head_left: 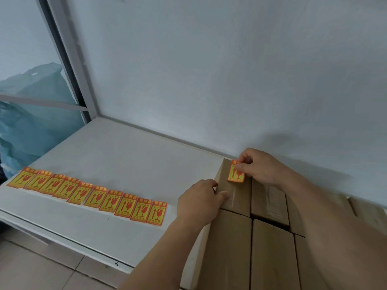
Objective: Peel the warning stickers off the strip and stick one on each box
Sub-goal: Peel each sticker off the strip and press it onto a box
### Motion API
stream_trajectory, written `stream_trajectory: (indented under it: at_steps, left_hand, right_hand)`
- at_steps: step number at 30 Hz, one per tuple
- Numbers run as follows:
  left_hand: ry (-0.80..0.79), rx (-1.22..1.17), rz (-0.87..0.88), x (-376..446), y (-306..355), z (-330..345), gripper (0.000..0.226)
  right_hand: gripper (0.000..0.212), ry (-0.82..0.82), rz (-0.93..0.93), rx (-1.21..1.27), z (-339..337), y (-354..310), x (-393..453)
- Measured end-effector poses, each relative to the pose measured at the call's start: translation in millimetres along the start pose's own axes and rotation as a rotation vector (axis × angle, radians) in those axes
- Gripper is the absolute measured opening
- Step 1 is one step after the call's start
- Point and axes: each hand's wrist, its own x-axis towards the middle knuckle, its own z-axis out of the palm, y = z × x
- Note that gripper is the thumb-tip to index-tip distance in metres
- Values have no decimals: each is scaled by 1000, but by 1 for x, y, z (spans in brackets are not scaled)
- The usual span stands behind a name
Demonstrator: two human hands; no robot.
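A white shelf set against a pale wall carries two groups of items. On its left half lies a backing strip bearing ten yellow-and-red warning stickers in a row, running from the far left edge toward the front centre; each shows a red glass symbol and arrows. On the right half stand brown cardboard boxes, packed side by side in rows with sealed tape along their tops. The person's right hand pinches one loose sticker by its upper right edge between thumb and forefinger, the other fingers curled; the sticker lies on the top of the far left box, near its rear edge. Whether it is fully pressed down cannot be judged from this angle. The left hand rests at the left edge of the same box, fingers loosely bent, with the thumb laid across the box top and nothing gripped. A metal window frame stands at the shelf's left end, with a blue-green plastic bag visible behind the glass.
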Motion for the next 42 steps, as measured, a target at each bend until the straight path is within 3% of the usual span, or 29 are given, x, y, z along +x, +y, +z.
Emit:
stream_trajectory:
  at_steps: [24,31,38,42]
  left_hand:
    - [-20,-10,-10,1,-1,0,52]
    - [-21,-30,-13,-1,1,-1,52]
    - [-26,-66,0,-3,1,-2,52]
    - [-33,-70,-5,-1,0,-2,51]
  right_hand:
    - [9,99,8,-156,18,7,7]
    - [26,269,-55,-286,22,4,-8]
    - [52,221,-43,-441,34,12,-24]
    - [57,210,-3,-417,39,16,-25]
